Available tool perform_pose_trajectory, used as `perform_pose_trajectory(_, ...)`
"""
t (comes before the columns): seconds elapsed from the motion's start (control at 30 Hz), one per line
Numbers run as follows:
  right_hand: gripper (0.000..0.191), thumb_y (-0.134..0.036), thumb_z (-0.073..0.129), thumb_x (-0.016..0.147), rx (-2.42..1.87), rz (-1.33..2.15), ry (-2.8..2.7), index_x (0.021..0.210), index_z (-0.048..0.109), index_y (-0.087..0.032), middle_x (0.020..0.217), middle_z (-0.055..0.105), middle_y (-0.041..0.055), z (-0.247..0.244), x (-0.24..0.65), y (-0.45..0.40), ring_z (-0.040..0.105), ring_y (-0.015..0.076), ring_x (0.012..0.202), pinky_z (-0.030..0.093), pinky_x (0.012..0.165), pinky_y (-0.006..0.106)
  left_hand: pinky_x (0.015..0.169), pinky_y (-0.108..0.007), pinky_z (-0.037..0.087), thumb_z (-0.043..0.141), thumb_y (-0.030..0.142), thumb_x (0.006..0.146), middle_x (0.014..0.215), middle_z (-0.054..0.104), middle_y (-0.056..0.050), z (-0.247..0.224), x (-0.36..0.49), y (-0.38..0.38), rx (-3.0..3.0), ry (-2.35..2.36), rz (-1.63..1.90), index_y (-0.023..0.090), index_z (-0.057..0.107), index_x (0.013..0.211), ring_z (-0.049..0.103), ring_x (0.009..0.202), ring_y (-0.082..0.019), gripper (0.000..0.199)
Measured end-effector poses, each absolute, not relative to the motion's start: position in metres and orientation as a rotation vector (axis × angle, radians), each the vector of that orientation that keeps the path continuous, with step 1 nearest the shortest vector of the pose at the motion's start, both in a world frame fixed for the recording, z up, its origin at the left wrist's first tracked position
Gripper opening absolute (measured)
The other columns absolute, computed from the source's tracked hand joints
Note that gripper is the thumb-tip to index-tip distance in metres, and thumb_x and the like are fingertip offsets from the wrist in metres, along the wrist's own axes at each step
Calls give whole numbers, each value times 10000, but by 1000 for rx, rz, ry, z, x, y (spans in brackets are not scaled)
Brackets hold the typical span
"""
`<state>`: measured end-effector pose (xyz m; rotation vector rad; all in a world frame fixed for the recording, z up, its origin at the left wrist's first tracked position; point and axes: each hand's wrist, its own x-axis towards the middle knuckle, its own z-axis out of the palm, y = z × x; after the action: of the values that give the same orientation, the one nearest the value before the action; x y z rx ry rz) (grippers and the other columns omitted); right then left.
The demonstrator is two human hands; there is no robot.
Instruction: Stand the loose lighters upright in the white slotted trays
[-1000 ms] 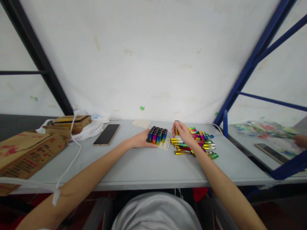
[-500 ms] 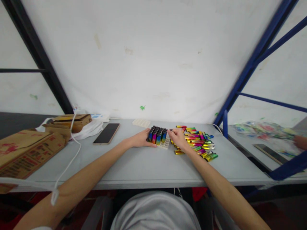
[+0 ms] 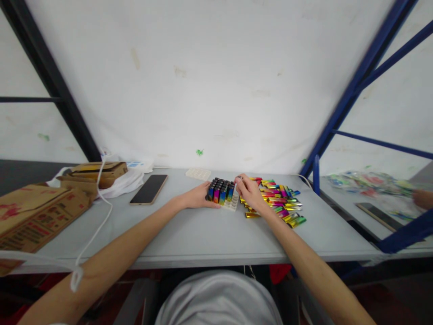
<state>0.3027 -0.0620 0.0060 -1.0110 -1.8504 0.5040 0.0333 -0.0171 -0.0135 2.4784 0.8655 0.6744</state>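
Observation:
Several shiny rainbow-coloured lighters point(image 3: 221, 192) with black tops stand upright, packed in rows, in a white tray point(image 3: 231, 204) with small cells. Bare cells show at the tray's right end. My left hand point(image 3: 199, 197) grips the left side of the packed lighters, thumb along the near side and fingers behind. Over the tray's right end, my right hand point(image 3: 249, 192) is closed in a pinch on a lighter, mostly hidden by the fingers; only a dark tip shows. Just right of that hand lies a loose pile of metallic lighters point(image 3: 280, 201).
A second white tray point(image 3: 198, 174) lies near the wall. To the left are a phone point(image 3: 149, 189), cardboard boxes point(image 3: 43, 216) and a white cable point(image 3: 101, 221). A blue frame point(image 3: 341, 113) borders the right side; beyond it are another phone point(image 3: 380, 216) and another person's hand point(image 3: 422, 199).
My right hand has risen slightly and shifted a little away from me at the tray's right end. My left hand stays on the packed lighters.

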Motion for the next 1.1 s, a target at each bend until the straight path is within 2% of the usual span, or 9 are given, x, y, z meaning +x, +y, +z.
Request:
perform_pose_trajectory(0.1,443,-647,445,1080,-1010,586,-1847,915,557,-251,634,548,-37,10,304,-67,502,156,536,419,543,282,1149,-475,510,880,654,781,1318,699,-121,-13,33,-18,2477,870,675,202,665,1387,665,1219,-361,786)
perform_pose_trajectory(0.17,464,-670,482,1062,-991,578,-1853,913,590,-245,670,579,-18,13,304,-68,541,163,567,436,531,276,1152,-470,507,876,667,776,1318,700,-123,-13,33,-18,2478,871,675,198,673,1372,665,1221,-361,785)
perform_pose_trajectory(0.3,470,-645,553,1047,-875,399,-1907,922,692,-214,865,664,53,17,303,-68,636,198,806,517,663,288,1150,-476,507,878,686,758,1338,696,-129,-15,34,-16,2467,892,670,187,676,1365,663,1231,-369,812)
perform_pose_trajectory(0.37,468,-615,578,1047,-838,308,-1940,869,709,-203,888,665,67,17,302,-67,633,204,847,521,718,303,1147,-478,510,874,692,759,1343,697,-125,-15,34,-16,2473,897,661,194,676,1365,658,1236,-367,809)
perform_pose_trajectory(0.43,461,-592,594,1046,-837,274,-1972,842,723,-200,835,658,57,14,302,-65,617,195,791,507,715,307,1160,-473,500,866,692,770,1359,693,-120,-15,33,-15,2487,883,651,203,681,1364,647,1254,-360,791)
perform_pose_trajectory(0.6,352,-518,645,1024,-919,316,-2018,1071,785,-198,671,662,-3,4,302,-62,587,170,618,469,638,282,1161,-478,496,874,662,781,1347,686,-125,-15,33,-15,2488,888,654,207,679,1374,644,1245,-357,773)
perform_pose_trajectory(1.1,261,-446,645,1020,-936,330,-2095,1083,732,-208,673,633,-25,1,302,-63,581,156,607,437,625,256,1106,-462,531,884,661,773,1283,698,-109,-16,33,-16,2473,891,670,213,686,1341,668,1184,-340,749)
